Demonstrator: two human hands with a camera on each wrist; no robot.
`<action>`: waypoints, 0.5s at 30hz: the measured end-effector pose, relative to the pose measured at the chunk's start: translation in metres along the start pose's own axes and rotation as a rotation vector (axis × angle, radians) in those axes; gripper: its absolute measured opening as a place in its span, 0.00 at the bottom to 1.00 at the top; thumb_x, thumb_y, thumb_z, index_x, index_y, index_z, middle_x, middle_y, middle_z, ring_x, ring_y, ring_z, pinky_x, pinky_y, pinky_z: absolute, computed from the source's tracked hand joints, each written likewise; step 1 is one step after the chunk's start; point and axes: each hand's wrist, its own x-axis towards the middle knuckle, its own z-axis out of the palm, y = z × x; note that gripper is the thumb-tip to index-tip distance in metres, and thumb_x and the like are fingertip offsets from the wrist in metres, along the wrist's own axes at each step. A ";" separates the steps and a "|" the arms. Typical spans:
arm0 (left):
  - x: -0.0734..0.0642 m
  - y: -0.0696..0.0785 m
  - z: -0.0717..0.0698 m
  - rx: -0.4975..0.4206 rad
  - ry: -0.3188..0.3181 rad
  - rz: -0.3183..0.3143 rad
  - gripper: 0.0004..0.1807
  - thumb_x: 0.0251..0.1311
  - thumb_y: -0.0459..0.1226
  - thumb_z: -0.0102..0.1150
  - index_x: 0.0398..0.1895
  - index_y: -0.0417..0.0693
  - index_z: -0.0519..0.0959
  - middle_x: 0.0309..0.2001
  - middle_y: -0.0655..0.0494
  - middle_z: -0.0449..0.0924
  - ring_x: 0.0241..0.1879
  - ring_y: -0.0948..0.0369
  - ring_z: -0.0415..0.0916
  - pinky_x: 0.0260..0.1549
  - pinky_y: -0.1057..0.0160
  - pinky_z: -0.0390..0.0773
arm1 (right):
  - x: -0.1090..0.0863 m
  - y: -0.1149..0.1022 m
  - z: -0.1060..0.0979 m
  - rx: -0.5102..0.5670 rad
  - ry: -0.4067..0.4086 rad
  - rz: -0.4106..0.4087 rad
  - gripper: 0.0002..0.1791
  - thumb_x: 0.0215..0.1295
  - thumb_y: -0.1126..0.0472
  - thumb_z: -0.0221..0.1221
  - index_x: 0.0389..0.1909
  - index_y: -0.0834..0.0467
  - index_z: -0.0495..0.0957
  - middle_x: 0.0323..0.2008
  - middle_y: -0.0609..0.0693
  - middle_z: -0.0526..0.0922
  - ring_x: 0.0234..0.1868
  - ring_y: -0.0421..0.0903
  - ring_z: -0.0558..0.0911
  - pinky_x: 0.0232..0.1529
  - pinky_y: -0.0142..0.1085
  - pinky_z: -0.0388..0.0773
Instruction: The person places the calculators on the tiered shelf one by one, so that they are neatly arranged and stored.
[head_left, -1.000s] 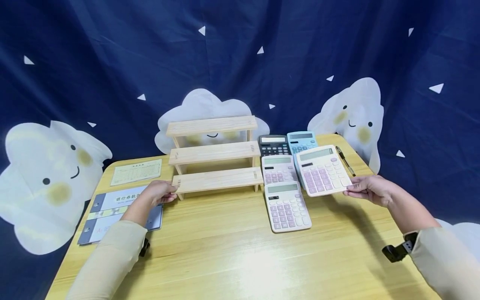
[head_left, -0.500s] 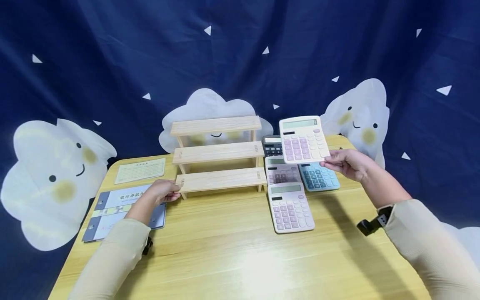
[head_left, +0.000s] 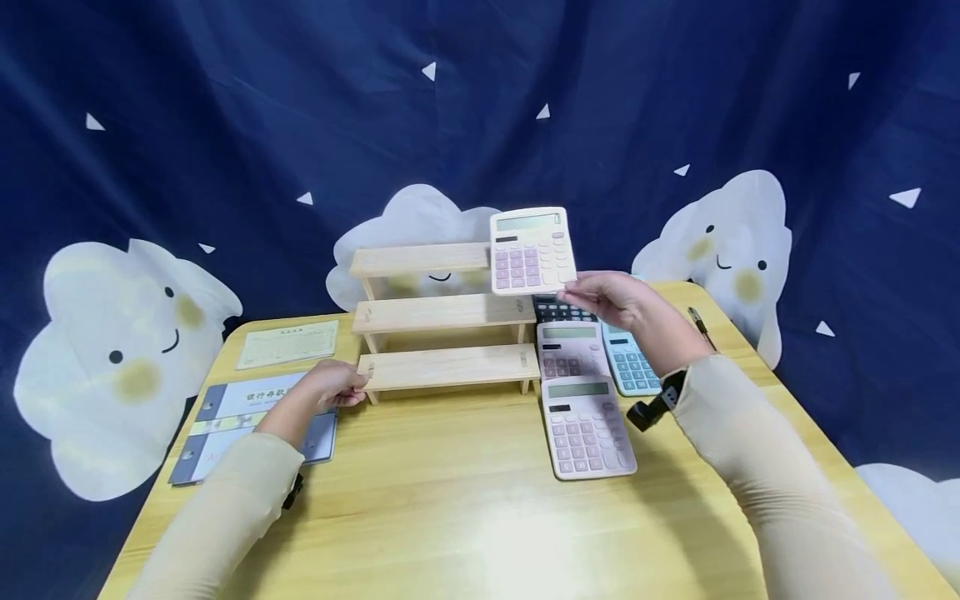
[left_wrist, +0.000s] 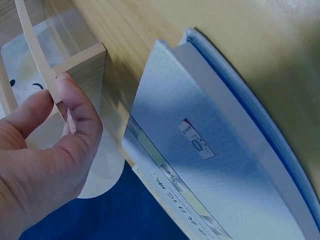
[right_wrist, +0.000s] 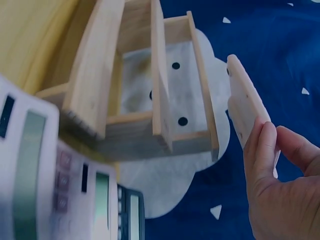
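My right hand [head_left: 617,300] pinches a white calculator with lilac keys [head_left: 531,254] by its lower right corner. It is held up in the air, overlapping the right end of the rack's top step in the head view. Seen edge-on in the right wrist view, the calculator [right_wrist: 249,100] is apart from the rack. My left hand [head_left: 333,385] grips the left end of the lowest step of a three-step wooden rack [head_left: 446,368]. Thumb and fingers of the left hand [left_wrist: 60,150] close on that step's edge in the left wrist view.
Right of the rack lie two lilac-keyed calculators [head_left: 588,437], a black calculator [head_left: 558,308] and a blue calculator [head_left: 632,367]. A pen [head_left: 701,327] is near the right edge. Blue-and-white booklets [head_left: 247,408] and a printed slip [head_left: 288,344] lie on the left.
My right hand has lifted the white calculator and carried it left, from above the blue calculator to the rack's top right end. The left hand keeps its grip on the rack.
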 end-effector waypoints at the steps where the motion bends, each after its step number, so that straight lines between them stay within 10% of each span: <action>1: 0.000 0.000 0.000 0.004 0.001 -0.003 0.33 0.64 0.30 0.49 0.68 0.25 0.49 0.22 0.56 0.73 0.21 0.68 0.75 0.24 0.74 0.79 | 0.004 0.000 0.003 0.006 0.005 0.006 0.13 0.66 0.78 0.47 0.50 0.66 0.67 0.32 0.58 0.83 0.33 0.46 0.85 0.42 0.28 0.82; 15: 0.006 -0.003 -0.002 0.005 0.004 -0.008 0.36 0.64 0.30 0.50 0.70 0.27 0.45 0.22 0.57 0.73 0.21 0.68 0.75 0.24 0.74 0.79 | 0.049 0.001 0.022 0.102 0.088 0.072 0.06 0.64 0.77 0.50 0.38 0.65 0.69 0.26 0.58 0.82 0.28 0.47 0.85 0.40 0.28 0.82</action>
